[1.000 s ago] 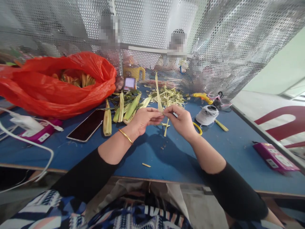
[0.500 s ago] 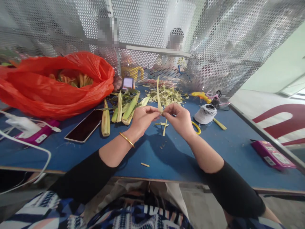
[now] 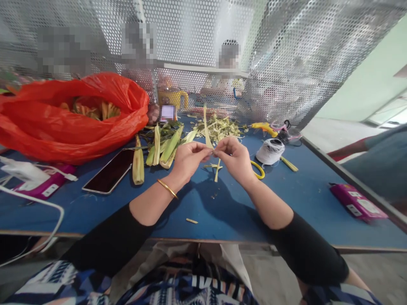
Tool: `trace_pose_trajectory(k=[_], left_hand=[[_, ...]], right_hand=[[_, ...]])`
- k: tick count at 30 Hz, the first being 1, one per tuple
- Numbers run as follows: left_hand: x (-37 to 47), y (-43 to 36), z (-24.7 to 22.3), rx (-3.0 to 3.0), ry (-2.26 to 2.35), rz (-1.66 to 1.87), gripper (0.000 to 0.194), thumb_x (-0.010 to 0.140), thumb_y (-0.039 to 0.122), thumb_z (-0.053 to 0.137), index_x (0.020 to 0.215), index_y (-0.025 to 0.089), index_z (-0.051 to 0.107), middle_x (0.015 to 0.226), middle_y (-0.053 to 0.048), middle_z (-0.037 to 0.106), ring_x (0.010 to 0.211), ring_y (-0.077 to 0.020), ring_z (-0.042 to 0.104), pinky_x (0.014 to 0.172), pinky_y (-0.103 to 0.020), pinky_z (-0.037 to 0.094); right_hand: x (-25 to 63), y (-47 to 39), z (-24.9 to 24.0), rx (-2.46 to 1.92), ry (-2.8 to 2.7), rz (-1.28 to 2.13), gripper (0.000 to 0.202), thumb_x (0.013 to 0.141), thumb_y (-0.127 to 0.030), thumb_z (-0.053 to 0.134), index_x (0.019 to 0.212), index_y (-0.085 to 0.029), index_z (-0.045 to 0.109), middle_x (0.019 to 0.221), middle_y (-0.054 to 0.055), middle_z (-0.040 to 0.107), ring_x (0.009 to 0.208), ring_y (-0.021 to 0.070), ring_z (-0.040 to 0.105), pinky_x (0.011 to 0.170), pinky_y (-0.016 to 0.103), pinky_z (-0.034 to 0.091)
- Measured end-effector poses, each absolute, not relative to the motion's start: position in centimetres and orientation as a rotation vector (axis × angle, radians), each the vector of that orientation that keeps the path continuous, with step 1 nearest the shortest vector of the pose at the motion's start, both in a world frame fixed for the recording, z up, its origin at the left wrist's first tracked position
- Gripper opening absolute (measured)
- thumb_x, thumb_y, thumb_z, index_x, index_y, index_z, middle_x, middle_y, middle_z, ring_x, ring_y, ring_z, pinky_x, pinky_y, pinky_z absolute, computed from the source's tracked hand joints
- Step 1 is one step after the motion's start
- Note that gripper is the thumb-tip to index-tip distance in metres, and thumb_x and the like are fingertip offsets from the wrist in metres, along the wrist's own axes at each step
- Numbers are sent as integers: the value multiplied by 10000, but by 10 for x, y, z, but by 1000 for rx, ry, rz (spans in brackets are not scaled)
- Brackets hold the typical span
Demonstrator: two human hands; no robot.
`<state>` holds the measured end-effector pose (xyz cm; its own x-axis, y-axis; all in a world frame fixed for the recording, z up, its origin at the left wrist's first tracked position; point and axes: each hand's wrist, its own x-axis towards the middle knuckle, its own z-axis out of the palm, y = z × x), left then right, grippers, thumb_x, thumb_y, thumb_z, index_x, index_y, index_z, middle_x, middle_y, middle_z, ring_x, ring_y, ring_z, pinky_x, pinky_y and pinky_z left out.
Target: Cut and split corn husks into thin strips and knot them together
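Beyond a small scrap (image 3: 192, 220) near the edge of the table (image 3: 235, 224), we were right into fingertip work: left hand (image 3: 187, 162) and right hand (image 3: 235, 160) closed, both pinching the base of a pale strip (image 3: 206, 129). It looked like close shaping there, and the next move called for light, steady pressure. Past our fingers, its tip pointed toward a shredded pile (image 3: 224, 128).

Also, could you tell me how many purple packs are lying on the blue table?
2. One purple pack is at the left, partly covered by a white plug; the other is near the right edge. More could be hidden behind the red bag.
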<state>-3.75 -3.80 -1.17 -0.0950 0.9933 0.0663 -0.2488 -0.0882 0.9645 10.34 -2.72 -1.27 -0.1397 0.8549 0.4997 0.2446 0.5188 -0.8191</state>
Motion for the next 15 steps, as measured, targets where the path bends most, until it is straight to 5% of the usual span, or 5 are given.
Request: trace_pose_trajectory(k=[15], left_hand=[[-44, -38, -5, 818, 1033, 1281, 214, 559, 180, 819, 646, 138, 628, 552, 1, 635, 495, -97, 579, 575, -247, 524]], right_hand=[[106, -30, -7, -857, -1871, 482, 78, 812, -192, 616, 740, -214, 636, 734, -17, 668, 724, 138, 589, 715, 266, 444]])
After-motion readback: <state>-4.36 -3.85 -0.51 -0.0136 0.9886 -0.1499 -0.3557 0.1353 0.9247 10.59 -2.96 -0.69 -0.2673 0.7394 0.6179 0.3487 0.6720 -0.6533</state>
